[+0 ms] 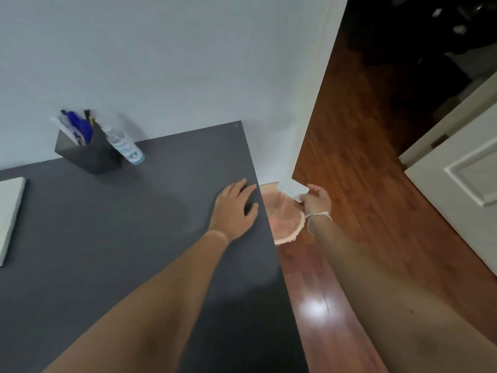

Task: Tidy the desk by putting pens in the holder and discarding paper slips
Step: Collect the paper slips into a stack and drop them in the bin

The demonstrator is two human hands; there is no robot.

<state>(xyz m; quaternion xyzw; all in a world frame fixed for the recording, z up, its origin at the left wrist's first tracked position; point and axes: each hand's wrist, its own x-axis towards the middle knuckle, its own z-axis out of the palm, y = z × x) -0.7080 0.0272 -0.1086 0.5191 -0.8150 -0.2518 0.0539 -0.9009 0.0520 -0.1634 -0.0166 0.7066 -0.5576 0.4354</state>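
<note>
Two bare forearms reach forward from the bottom of the head view. Resting palm-down on the dark grey matte desk top [107,238], the left hand [234,208] lies flat with its fingers spread, right at the desk's right edge, gripping nothing. Past that edge, the right hand [317,201] pinches a small white paper slip [291,189] between thumb and fingers; a thin white string bracelet [318,218] circles its wrist. That slip hangs above a round pink waste bin [285,224], which stands on the reddish-brown wooden floor [349,170] just beside the desk and against the pale wall [161,63].

Far back on the desk, near the wall, stands a square black mesh pen holder [90,154] with several pens [76,125] inside, blue, white and black ones poking out of its top. Just beside the holder on its right is a clear plastic water bottle [123,145] with a white-and-blue label, apparently touching the holder. At the left border of the view lies a flat white book-like object [9,211], only partly visible. An off-white panelled door [462,184] stands open at the far right.
</note>
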